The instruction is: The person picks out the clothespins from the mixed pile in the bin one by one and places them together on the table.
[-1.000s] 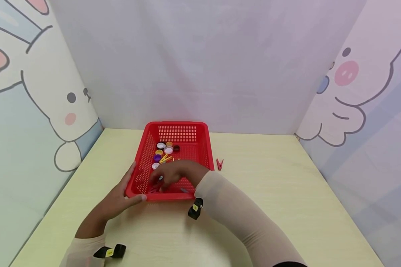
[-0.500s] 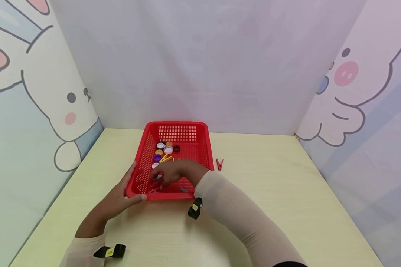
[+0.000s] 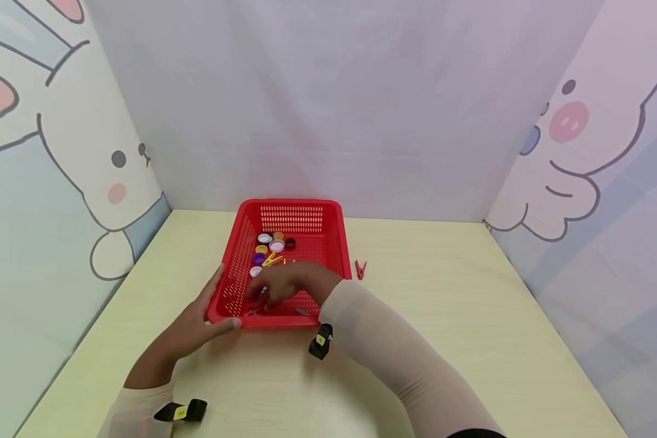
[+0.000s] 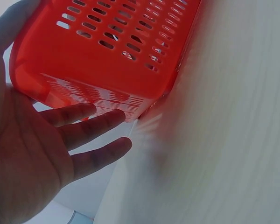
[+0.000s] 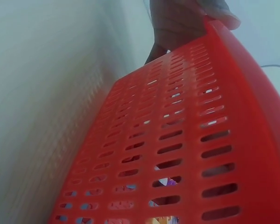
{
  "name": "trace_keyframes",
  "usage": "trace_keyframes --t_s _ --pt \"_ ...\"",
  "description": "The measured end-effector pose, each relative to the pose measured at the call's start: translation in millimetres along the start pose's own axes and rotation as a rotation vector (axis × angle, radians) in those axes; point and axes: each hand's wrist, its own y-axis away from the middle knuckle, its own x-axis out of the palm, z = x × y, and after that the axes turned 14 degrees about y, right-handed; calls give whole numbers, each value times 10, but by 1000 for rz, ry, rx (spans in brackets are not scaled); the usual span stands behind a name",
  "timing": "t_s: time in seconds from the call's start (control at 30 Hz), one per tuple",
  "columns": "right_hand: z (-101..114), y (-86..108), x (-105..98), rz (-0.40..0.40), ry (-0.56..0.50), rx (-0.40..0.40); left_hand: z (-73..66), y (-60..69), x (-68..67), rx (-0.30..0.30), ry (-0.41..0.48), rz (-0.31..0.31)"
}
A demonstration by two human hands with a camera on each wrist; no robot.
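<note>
Two hands at red basket [image 3: 285, 322]. Left hand [image 3: 193, 327] spread, straight-fingered, on its near-left corner; right hand [image 3: 278, 283] inside, fingers bent down, hold can't tell. Purple cap [image 3: 259, 258], yellow clothespin [image 3: 272, 260] inside basket. Almost nothing changed since last second; handling seems unfinished.

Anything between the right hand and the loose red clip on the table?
Yes: the right wall of the red basket. The right hand is down inside it; the red clip lies on the table just outside that wall. No other obstacle is visible.
</note>
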Motion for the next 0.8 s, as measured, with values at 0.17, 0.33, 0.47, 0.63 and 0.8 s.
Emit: trace_keyframes --t_s 0.17,0.33,0.47,0.63,0.8 --pt "-1 -13 11 16 41 23 0 0 0 -4 -1 -1" --pt "-2 -15 23 12 63 18 3 -1 3 -2 5 0" --pt "2 6 0 -6 46 12 12 -3 -1 11 14 8" --pt "4 38 -26 -34 20 -2 31 -3 -3 21 13 9" --pt "19 66 -41 -72 -22 6 35 -4 -7 18 11 9"
